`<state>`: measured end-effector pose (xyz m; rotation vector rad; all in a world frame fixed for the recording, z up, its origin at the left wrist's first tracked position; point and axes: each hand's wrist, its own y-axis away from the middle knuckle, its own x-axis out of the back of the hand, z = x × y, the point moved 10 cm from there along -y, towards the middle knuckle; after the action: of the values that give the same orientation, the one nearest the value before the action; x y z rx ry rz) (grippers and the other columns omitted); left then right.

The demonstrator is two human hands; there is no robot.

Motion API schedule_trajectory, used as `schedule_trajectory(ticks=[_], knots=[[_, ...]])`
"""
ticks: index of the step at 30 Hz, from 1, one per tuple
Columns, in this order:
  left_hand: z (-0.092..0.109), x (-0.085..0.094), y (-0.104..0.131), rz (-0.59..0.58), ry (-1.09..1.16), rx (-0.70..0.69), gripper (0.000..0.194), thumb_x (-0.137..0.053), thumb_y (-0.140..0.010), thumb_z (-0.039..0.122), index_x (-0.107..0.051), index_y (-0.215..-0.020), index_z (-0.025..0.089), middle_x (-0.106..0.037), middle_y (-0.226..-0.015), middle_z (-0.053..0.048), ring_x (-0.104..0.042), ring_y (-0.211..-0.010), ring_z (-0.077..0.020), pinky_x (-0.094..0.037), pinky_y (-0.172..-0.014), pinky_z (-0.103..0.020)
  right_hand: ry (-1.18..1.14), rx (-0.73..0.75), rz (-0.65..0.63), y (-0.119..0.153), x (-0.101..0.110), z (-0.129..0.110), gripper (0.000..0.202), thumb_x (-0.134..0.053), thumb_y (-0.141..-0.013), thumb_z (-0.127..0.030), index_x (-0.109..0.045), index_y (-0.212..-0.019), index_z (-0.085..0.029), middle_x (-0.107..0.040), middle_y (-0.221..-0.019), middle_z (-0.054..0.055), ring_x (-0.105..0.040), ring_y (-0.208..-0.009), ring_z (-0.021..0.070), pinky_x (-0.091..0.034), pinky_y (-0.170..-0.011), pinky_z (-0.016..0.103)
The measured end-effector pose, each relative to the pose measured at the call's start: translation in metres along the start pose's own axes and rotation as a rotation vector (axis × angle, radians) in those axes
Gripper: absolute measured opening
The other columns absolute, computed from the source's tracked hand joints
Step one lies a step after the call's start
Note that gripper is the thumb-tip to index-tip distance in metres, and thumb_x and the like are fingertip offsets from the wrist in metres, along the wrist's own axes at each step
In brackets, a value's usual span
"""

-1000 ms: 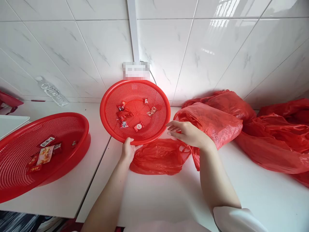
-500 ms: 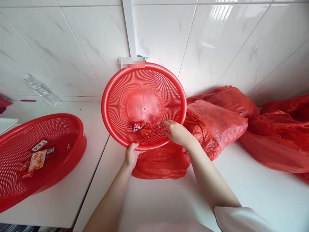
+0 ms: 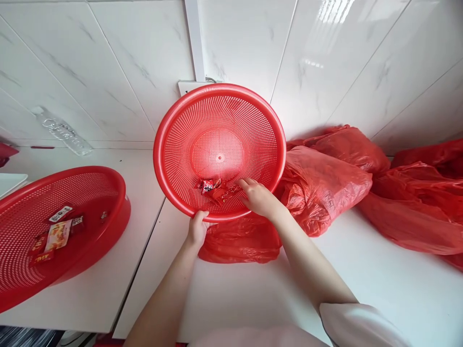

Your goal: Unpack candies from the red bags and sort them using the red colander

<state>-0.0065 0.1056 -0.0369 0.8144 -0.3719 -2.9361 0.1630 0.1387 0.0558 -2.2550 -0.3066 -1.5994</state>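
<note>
A red perforated plastic basket (image 3: 219, 108) is tipped toward me over the table. My left hand (image 3: 198, 229) grips its near rim, with the thumb over the edge and the other fingers hidden beneath. Several small red snack packets (image 3: 213, 189) lie gathered low on the basket's near inner wall. My right hand (image 3: 257, 196) reaches over the rim on the right, its fingers apart and beside the packets; I cannot tell whether the fingertips touch them. Under the basket lies a red plastic bag (image 3: 238, 241), partly covered by it.
To the left, a second red basket (image 3: 119, 193) contains several small packets (image 3: 58, 235). A clear plastic bottle (image 3: 65, 135) lies near the tiled wall. Filled red plastic bags (image 3: 321, 178) and more red bags (image 3: 415, 212) occupy the right side. A seam (image 3: 144, 260) divides the white tabletops.
The tipped basket sits slightly higher and appears a little larger, its far rim raised. My right hand stays by the packets and my left hand keeps hold of the rim.
</note>
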Motion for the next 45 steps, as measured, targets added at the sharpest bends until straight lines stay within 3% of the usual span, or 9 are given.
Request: schedule_trajectory(ticks=[3, 8, 16, 18, 21, 24, 29, 32, 45], knots=[[-0.003, 0.003, -0.001, 0.000, -0.001, 0.009, 0.014, -0.060, -0.064, 0.024, -0.063, -0.074, 0.015, -0.068, -0.078, -0.006, -0.066, -0.091, -0.0297, -0.055, -0.070, -0.038, 0.046, -0.031, 0.031, 0.000, -0.001, 0.004, 0.041, -0.046, -0.084, -0.012, -0.049, -0.125, -0.015, -0.058, -0.119, 0.015, -0.054, -0.111, 0.0255, -0.039, -0.097, 0.041], [-0.002, 0.001, -0.001, -0.013, -0.009, -0.027, 0.013, -0.059, -0.066, 0.021, -0.065, -0.075, 0.015, -0.068, -0.077, -0.005, -0.066, -0.089, -0.0281, -0.055, -0.070, -0.036, 0.155, -0.141, 0.127, 0.000, 0.000, 0.020, 0.041, -0.043, -0.083, -0.008, -0.051, -0.123, -0.013, -0.066, -0.103, 0.012, -0.059, -0.103, 0.0246, -0.008, -0.111, 0.056], [0.000, 0.003, -0.001, 0.017, -0.025, -0.051, 0.013, -0.060, -0.064, 0.020, -0.064, -0.076, 0.016, -0.067, -0.076, -0.004, -0.066, -0.087, -0.0269, -0.054, -0.071, -0.035, 0.179, -0.085, 0.154, -0.007, -0.009, 0.029, 0.041, -0.050, -0.087, -0.023, -0.052, -0.128, -0.018, -0.063, -0.111, 0.011, -0.056, -0.108, 0.0250, -0.001, -0.113, 0.055], [0.002, 0.003, -0.001, 0.013, -0.024, -0.064, 0.011, -0.060, -0.064, 0.020, -0.064, -0.074, 0.017, -0.066, -0.075, -0.003, -0.065, -0.088, -0.0266, -0.054, -0.071, -0.035, 0.136, -0.075, 0.141, -0.008, -0.012, 0.028, 0.032, -0.050, -0.088, -0.024, -0.059, -0.119, -0.018, -0.064, -0.109, 0.012, -0.056, -0.109, 0.0259, -0.007, -0.113, 0.055], [0.006, 0.005, -0.002, 0.020, -0.026, -0.077, 0.006, -0.060, -0.064, 0.019, -0.061, -0.069, 0.017, -0.064, -0.072, -0.003, -0.065, -0.088, -0.0264, -0.054, -0.072, -0.035, 0.048, -0.105, 0.113, -0.009, -0.014, 0.030, 0.021, -0.049, -0.089, -0.021, -0.066, -0.101, -0.015, -0.067, -0.099, 0.015, -0.060, -0.104, 0.0263, -0.033, -0.104, 0.047], [0.008, 0.008, -0.004, 0.042, -0.013, -0.080, 0.008, -0.060, -0.063, 0.019, -0.060, -0.070, 0.017, -0.062, -0.069, -0.002, -0.065, -0.087, -0.0261, -0.053, -0.073, -0.035, -0.140, -0.153, 0.146, -0.009, -0.008, 0.036, 0.023, -0.051, -0.090, -0.024, -0.063, -0.108, -0.017, -0.070, -0.101, 0.012, -0.065, -0.099, 0.0218, -0.047, -0.091, 0.037], [0.011, 0.011, -0.004, 0.058, 0.021, -0.085, 0.006, -0.061, -0.062, 0.020, -0.055, -0.063, 0.017, -0.060, -0.066, -0.001, -0.064, -0.086, -0.0251, -0.053, -0.075, -0.036, -1.203, -0.232, 0.032, -0.007, -0.017, 0.038, 0.037, -0.066, -0.080, -0.033, -0.063, -0.112, -0.014, -0.071, -0.102, 0.009, -0.070, -0.092, 0.0188, -0.056, -0.085, 0.033], [0.013, 0.007, -0.004, 0.034, 0.046, -0.081, 0.007, -0.061, -0.063, 0.021, -0.058, -0.068, 0.017, -0.063, -0.074, -0.002, -0.064, -0.092, -0.0259, -0.053, -0.077, -0.036, -1.540, -0.218, -0.107, -0.002, -0.015, 0.021, 0.042, -0.073, -0.075, -0.031, -0.065, -0.113, -0.015, -0.070, -0.106, 0.009, -0.070, -0.095, 0.0197, -0.057, -0.086, 0.031], [0.018, 0.004, -0.004, 0.035, 0.075, -0.085, 0.013, -0.061, -0.062, 0.021, -0.062, -0.074, 0.016, -0.068, -0.083, -0.004, -0.064, -0.097, -0.0282, -0.055, -0.079, -0.041, -1.445, -0.185, -0.181, 0.006, 0.000, 0.004, 0.041, -0.073, -0.074, -0.033, -0.064, -0.110, -0.017, -0.071, -0.100, 0.007, -0.071, -0.087, 0.0177, -0.057, -0.076, 0.027]])
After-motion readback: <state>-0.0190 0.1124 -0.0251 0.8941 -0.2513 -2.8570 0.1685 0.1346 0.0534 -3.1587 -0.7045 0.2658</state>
